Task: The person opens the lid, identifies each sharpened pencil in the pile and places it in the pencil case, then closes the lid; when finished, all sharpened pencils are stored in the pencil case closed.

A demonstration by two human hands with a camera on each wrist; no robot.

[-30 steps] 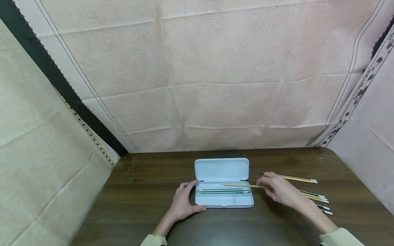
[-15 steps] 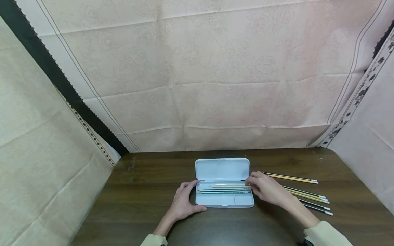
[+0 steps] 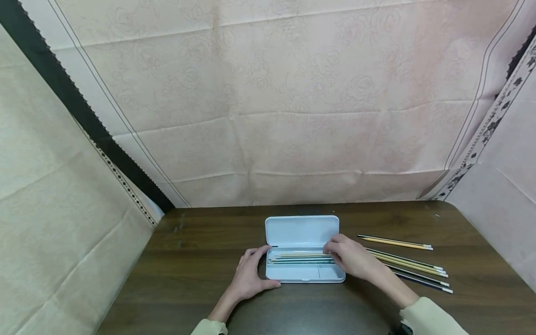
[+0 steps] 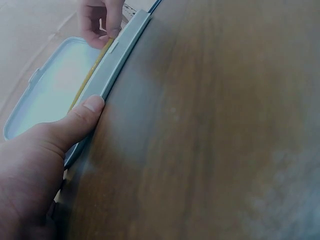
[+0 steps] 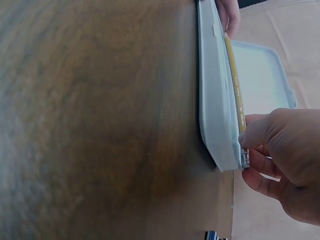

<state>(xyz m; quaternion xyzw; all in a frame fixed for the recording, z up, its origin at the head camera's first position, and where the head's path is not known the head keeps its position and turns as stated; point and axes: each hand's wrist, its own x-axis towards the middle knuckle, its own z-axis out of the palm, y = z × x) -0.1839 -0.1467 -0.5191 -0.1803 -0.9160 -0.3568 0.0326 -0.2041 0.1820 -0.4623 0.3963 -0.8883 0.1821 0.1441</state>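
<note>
A light blue pencil case (image 3: 293, 273) lies on the table with its lid (image 3: 301, 231) raised at the back. My left hand (image 3: 249, 273) grips its left end, the thumb along the front edge and the fingers at the back corner. Between thumb and fingers, my right hand (image 3: 353, 258) pinches a yellow pencil (image 5: 235, 75) near its metal-banded end. That pencil lies lengthwise over the case's rear part, its tip toward the left hand. Dark green pencils (image 3: 299, 261) rest inside, in front of it; their right ends are hidden by the right hand.
To the right of the case, several pencils lie on the wooden table (image 3: 201, 260): a yellow and black pair (image 3: 395, 242) at the back, then more yellow pencils (image 3: 414, 265) and dark pencils (image 3: 423, 280), partly behind the right forearm. A cloth sheet (image 3: 293, 116) hangs behind the table.
My right hand has moved left, bringing the yellow pencil from beyond the case's right edge to over its inside. My left hand stays on the case's left end.
</note>
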